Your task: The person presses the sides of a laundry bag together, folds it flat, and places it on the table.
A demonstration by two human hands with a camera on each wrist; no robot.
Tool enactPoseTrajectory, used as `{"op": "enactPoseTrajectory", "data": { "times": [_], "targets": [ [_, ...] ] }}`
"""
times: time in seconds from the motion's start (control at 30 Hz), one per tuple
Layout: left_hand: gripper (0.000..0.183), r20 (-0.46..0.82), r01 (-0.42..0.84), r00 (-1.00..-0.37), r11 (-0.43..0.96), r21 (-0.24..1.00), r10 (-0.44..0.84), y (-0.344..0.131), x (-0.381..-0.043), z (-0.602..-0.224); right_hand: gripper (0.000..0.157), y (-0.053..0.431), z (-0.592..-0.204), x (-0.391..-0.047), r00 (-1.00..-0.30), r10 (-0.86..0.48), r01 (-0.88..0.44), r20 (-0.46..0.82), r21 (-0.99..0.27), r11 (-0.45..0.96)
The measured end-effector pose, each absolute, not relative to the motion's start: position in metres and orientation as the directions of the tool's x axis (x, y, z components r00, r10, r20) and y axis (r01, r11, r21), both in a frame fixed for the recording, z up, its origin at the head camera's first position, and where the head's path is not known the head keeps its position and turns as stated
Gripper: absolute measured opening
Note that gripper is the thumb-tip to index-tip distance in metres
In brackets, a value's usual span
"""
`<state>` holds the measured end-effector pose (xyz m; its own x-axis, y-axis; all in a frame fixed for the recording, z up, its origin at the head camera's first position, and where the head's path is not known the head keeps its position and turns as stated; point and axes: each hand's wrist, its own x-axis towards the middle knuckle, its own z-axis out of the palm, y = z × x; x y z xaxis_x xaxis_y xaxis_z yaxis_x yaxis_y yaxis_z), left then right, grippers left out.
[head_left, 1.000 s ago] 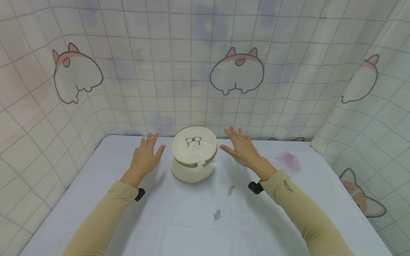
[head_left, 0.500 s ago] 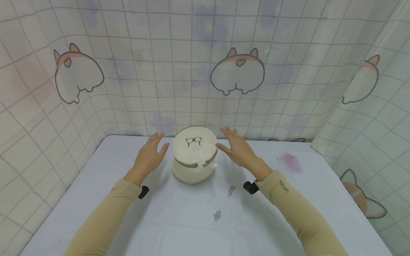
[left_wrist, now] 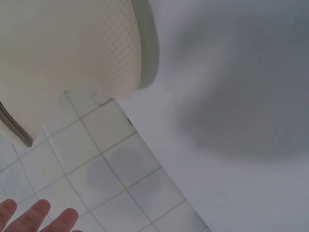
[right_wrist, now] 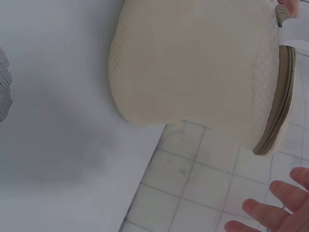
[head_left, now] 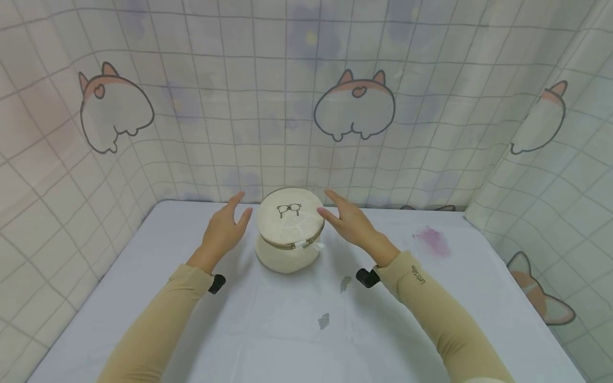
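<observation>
Note the fingers (right_wrist: pixel 268 215), loosely extended and slightly apart at the tips in both wrist views, with thumbs (head_left: pixel 244 219) spread away, clamped on nothing. At the right thumb, cannot tell touching from just short of contact. Bring in the left hand (head_left: pixel 222 230) and right hand (head_left: pixel 355 223) evenly, at matching height, so as not to shove sideways. Between them find the cream zippered mesh laundry bag (head_left: pixel 289 234), upright near the far edge, waisted, topped by a round panel with a glasses print (head_left: pixel 289 209). Judging by the soft look, press lightly and on both sides at once, to avoid crumpling the walls. Best steer clear of the zipper (right_wrist: pixel 282 106) below the panel and the white tag (right_wrist: pixel 294 34) at front right, likely to snag. Farther out, allow for the white tabletop (head_left: pixel 287 346) ending just behind, against grid-patterned fabric (head_left: pixel 282 106).
</observation>
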<state>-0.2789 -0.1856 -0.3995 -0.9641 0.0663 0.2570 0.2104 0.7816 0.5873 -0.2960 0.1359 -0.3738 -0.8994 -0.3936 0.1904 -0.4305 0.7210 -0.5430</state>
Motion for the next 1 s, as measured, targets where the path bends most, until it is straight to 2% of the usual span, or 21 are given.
{"op": "enactPoseTrajectory", "data": {
  "times": [0.13,0.27,0.53,0.77,1.0],
  "targets": [
    [0.061,0.256,0.209,-0.965,0.754,0.622,0.057,-0.187,-0.281,-0.4,0.067,0.135,-0.375,-0.297,-0.917,-0.359,-0.385,0.172,-0.617,0.687],
    [0.06,0.25,0.199,-0.968,0.719,0.665,0.037,-0.188,-0.283,-0.4,0.06,0.136,-0.374,-0.297,-0.942,-0.312,-0.299,0.126,-0.738,0.605],
    [0.057,0.228,0.148,-0.973,0.691,0.708,-0.025,-0.192,-0.287,-0.401,0.051,0.141,-0.372,-0.302,-0.963,-0.264,-0.17,0.05,-0.875,0.454],
    [0.057,0.178,0.115,-0.983,0.641,0.759,-0.035,-0.191,-0.286,-0.399,0.053,0.142,-0.374,-0.309,-0.965,-0.262,-0.083,-0.012,-0.935,0.346],
    [0.054,0.116,0.083,-0.993,0.59,0.803,-0.019,-0.189,-0.29,-0.403,0.055,0.138,-0.374,-0.309,-0.961,-0.268,-0.022,-0.071,-0.943,0.332]
  ]
}}
